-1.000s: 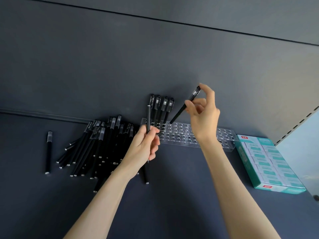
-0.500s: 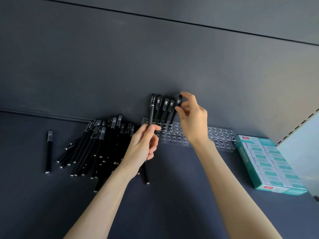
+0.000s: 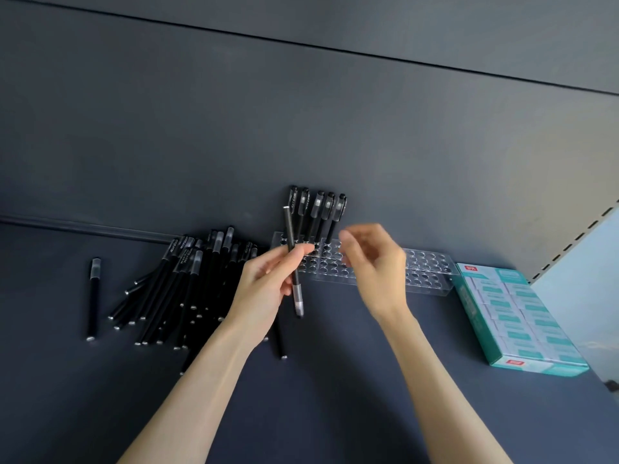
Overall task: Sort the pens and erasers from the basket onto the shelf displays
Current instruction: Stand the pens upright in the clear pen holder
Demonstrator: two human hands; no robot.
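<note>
black pen (image 3: 292, 259) is pinched near its middle between the thumb and fingertips of the left hand (image 3: 264, 286), nearly upright in front of the clear acrylic holder (image 3: 428, 272), its pale capped end pointing down. the right hand (image 3: 375, 266) hovers just beside it over the holder, blurred, fingers loosely curled and apparently holding nothing. five standing pens (image 3: 318, 212) fill the back row, caps up, leaning on the dark wall. the rest lie in a pile (image 3: 187, 283) on the shelf (image 3: 335, 380) to the left, and the eraser box (image 3: 516, 316) sits at the holder's right end.

to do this step well, i judge the pen wants passing to the right hand, gripped high, and turning so its cap comes up like its neighbours. the tip should go straight down into the free hole just right of the row, since a slanted entry could knock the leaning pens or shift the light holder. the left hand could steady the holder's rim.
</note>
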